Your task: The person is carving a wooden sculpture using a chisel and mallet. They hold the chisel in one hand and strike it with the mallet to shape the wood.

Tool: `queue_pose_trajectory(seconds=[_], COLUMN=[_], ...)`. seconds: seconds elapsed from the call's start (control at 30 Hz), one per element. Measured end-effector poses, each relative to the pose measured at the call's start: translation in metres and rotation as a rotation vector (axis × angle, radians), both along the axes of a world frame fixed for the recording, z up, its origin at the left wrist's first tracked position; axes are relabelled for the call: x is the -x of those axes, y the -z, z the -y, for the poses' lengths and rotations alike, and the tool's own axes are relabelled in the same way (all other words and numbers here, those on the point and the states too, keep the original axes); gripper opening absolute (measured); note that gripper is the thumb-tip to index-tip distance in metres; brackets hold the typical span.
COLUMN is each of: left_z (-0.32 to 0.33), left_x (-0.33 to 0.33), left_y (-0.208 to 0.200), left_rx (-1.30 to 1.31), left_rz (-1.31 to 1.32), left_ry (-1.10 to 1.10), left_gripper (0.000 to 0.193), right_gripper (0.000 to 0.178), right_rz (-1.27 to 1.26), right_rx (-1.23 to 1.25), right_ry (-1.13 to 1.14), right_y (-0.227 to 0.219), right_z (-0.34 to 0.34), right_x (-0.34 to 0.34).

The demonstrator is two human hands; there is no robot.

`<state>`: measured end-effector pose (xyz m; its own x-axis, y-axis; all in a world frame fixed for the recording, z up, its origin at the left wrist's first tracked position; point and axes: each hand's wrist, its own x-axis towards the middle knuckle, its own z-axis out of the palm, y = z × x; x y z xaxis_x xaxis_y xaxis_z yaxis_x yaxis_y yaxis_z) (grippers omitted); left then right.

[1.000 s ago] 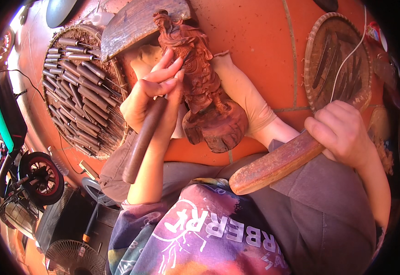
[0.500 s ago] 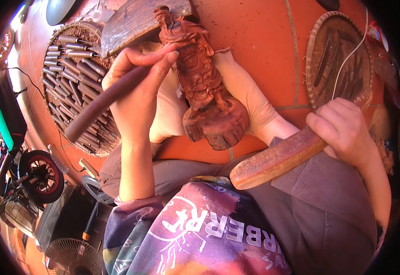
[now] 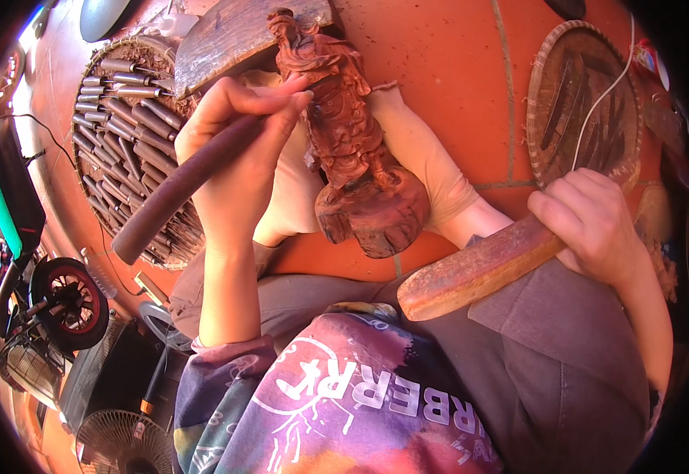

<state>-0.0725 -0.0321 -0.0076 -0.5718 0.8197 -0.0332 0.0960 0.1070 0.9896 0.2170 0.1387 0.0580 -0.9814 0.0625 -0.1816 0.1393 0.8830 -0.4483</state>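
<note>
Nearest is the person's multicoloured printed shirt (image 3: 344,395), above dark trousers (image 3: 566,347). Over the right thigh, the right hand (image 3: 589,217) is wrapped around the far end of a long, worn wooden mallet (image 3: 471,283), its free end pointing toward the shirt. The left hand (image 3: 238,150) grasps a carving tool (image 3: 175,201) by its dark, round handle, fingertips by the figure's middle; the tool's working end is hidden. Beyond, a reddish-brown carved wooden figure (image 3: 348,130) stands between the person's feet, its broad base toward the body and its top overlapping the edge of a curved wooden board (image 3: 238,39); whether they touch cannot be told. Farther left, a round basket (image 3: 77,146) holds many handled tools; at far right, another woven basket (image 3: 532,110) holds dark, slim pieces on the tiled floor (image 3: 447,63).
</note>
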Motion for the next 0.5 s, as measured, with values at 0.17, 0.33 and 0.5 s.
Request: queue_pose_trajectory(seconds=[0.17,0.33,0.5], left_z=[-0.003,-0.009,-0.011], left_x=[-0.003,-0.009,-0.016], left_y=[-0.004,-0.011,-0.012], left_rx=[0.031,0.141,0.238], left_rz=[-0.113,-0.253,-0.396], left_ry=[0.018,0.021,-0.008], left_gripper=[0.016,0.014,0.012], right_gripper=[0.023,0.023,0.024], right_rz=[-0.002,-0.011,-0.018], right_rx=[-0.007,-0.001,-0.001], right_ry=[0.01,0.019,0.01], right_y=[0.0,0.001,0.001], right_z=[0.001,0.001,-0.001], right_x=[-0.001,-0.001,-0.002])
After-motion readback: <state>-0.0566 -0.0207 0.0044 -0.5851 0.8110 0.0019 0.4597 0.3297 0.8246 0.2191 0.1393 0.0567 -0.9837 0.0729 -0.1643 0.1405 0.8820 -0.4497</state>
